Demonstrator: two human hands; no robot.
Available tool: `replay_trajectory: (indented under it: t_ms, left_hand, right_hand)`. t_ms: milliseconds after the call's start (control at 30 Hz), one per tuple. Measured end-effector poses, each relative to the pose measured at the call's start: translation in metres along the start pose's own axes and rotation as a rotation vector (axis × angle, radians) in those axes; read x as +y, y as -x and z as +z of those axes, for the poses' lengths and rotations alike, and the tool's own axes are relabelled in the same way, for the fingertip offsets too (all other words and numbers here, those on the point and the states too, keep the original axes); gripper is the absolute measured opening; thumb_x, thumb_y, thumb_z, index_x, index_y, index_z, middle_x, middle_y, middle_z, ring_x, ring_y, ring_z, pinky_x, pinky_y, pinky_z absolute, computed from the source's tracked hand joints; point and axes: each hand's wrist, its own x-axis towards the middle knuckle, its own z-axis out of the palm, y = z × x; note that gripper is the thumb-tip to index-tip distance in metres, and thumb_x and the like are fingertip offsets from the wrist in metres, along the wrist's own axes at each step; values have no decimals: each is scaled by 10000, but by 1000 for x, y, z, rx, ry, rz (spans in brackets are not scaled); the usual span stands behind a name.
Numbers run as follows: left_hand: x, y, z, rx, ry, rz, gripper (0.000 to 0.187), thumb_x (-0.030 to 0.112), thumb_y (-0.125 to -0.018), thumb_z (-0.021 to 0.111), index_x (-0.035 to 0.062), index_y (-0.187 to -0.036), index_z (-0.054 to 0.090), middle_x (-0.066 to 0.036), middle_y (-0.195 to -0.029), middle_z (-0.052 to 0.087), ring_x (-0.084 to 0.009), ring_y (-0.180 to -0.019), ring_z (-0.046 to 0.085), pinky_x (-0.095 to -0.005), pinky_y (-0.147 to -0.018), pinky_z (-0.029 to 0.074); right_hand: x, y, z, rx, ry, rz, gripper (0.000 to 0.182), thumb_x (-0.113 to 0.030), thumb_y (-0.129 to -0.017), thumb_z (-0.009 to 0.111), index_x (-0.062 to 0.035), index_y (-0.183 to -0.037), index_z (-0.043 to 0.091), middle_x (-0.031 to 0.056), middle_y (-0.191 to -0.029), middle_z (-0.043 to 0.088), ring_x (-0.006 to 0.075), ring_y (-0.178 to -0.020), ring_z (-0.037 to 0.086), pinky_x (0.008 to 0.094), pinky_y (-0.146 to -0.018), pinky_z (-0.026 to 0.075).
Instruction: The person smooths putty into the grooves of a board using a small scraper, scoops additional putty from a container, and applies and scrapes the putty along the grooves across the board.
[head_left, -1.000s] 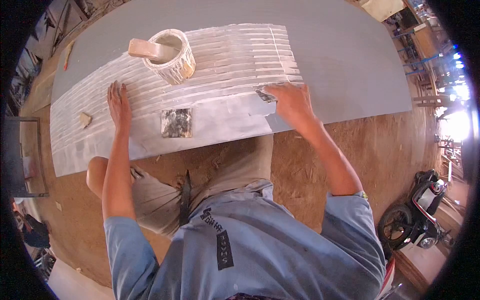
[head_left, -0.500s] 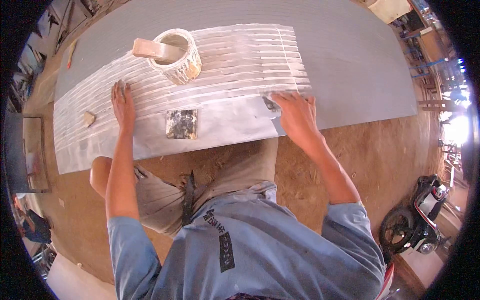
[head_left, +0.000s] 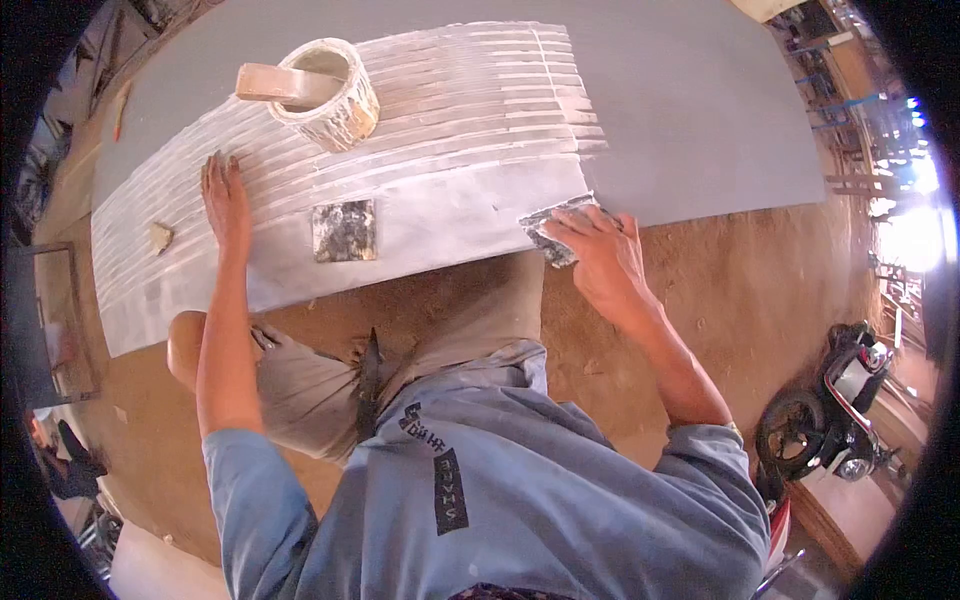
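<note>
My left hand (head_left: 226, 198) lies with its fingers stretched out on the white-streaked part of a large grey board (head_left: 690, 110). At the board's near edge, my right hand (head_left: 608, 262) grips a dark grey sheet (head_left: 548, 228) smeared with white, its fingers pressed on top. Smooth white coating lies just left of that sheet. Between my hands rests a dark square plate (head_left: 344, 231) with pale smears. Beyond it stands a can (head_left: 350, 118) caked in white, with a flat wooden stick (head_left: 272, 84) leaning out over its rim.
A small pale lump (head_left: 161, 237) sits on the board left of my left hand. At the far left edge lies a thin orange-tipped tool (head_left: 121, 110). A motorbike (head_left: 820, 415) stands on the brown floor to the right. Another person (head_left: 75, 465) is at the lower left.
My right hand has come nearer to the board's front edge, and more of the dark sheet shows. The view has shifted slightly; my left hand still lies on the board.
</note>
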Motion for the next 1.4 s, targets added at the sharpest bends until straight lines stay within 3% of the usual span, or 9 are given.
replay_trajectory:
  t_ms: [133, 200, 367, 500, 733, 1133, 1200, 1267, 1400]
  left_hand:
    - [-15, -4, 2, 16, -57, 85, 551, 389, -1039, 417, -1, -1426, 463, -194, -1500, 419, -361, -1418, 327, -433, -1189, 243]
    - [-21, -5, 7, 8, -105, 150, 548, 391, -1037, 425, 9, -1428, 465, -191, -1503, 416, -359, -1418, 328, -433, -1189, 243]
    - [7, 1, -3, 19, 55, -59, 568, 415, -1029, 441, 14, -1431, 464, -201, -1515, 399, -366, -1428, 316, -444, -1188, 242]
    - [-34, -7, 20, 53, -124, 135, 570, 413, -1035, 427, 8, -1435, 456, -203, -1521, 388, -363, -1433, 308, -447, -1190, 239]
    - [23, 4, -12, 8, -16, -74, 514, 332, -1050, 423, 1, -1443, 441, -213, -1522, 377, -356, -1437, 300, -446, -1193, 227]
    - [-8, -3, 0, -50, -84, 34, 540, 362, -1047, 424, 16, -1461, 416, -182, -1535, 365, -342, -1448, 282, -438, -1195, 228]
    - [-5, -2, 1, -56, -79, 62, 552, 377, -1047, 417, 21, -1469, 405, -176, -1540, 360, -339, -1451, 276, -434, -1197, 227]
    - [15, -4, -8, -52, -25, -88, 573, 401, -1049, 405, 18, -1474, 394, -172, -1539, 361, -332, -1453, 270, -426, -1200, 226]
    - [21, -5, -9, -69, -53, -100, 579, 408, -1050, 399, 7, -1467, 399, -172, -1537, 364, -328, -1451, 276, -426, -1199, 225]
  right_hand:
    - [13, 32, 5, -1, -8, -19, 544, 20, -789, 571, -205, -1281, 631, -10, -1393, 578, 226, -1307, 469, 514, -1079, 286]
    - [22, 43, 5, 3, -44, -31, 654, 126, -722, 514, -172, -1292, 627, 5, -1409, 572, 234, -1344, 455, 455, -1110, 277]
    - [100, 48, -6, 42, 99, 13, 599, 50, -738, 584, -189, -1286, 630, 6, -1396, 580, 236, -1329, 485, 469, -1087, 320]
    - [124, -25, -25, 325, 23, 113, 579, 53, -783, 527, -180, -1305, 619, 29, -1371, 598, 256, -1294, 521, 437, -1064, 360]
    - [140, -204, 3, 500, 26, 67, 521, 41, -846, 483, -177, -1299, 623, 19, -1351, 609, 235, -1261, 541, 454, -1030, 371]
    - [145, -272, -2, 210, 70, 200, 522, 2, -880, 489, -249, -1319, 619, 56, -1283, 648, 248, -1162, 595, 464, -969, 379]
    - [149, -267, -6, 262, 50, 112, 486, -6, -876, 501, -221, -1287, 645, 64, -1238, 673, 285, -1122, 625, 587, -960, 395]
    - [148, -258, -9, 211, 37, 110, 488, -3, -870, 503, -221, -1282, 648, 68, -1239, 674, 282, -1117, 627, 576, -944, 402]
    - [146, -221, 7, 248, -29, 2, 501, 7, -849, 510, -223, -1271, 654, 66, -1249, 670, 265, -1125, 619, 535, -917, 404]
